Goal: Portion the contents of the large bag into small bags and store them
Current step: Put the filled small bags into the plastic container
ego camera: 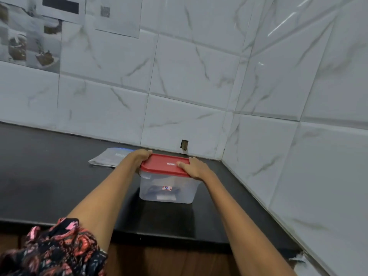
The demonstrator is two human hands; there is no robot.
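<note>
A clear plastic container (169, 191) with a red lid (163, 165) stands on the black counter (49, 186) near the corner of the tiled walls. Small bags show dimly through its walls. My left hand (142, 156) grips the lid's left edge, fingers curled over the far side. On the right side of the lid lies my right hand (196, 168), its thumb on top of the lid and its fingers wrapped over the right rim. A flat silvery bag (109, 157) lies on the counter just behind and left of the container.
White marble-look tiles cover the back wall and the right wall (298, 136), meeting close behind the container. A small hole (184, 145) sits low in the back wall. Papers (29, 36) hang at upper left. The counter's front edge (159, 238) runs below my arms.
</note>
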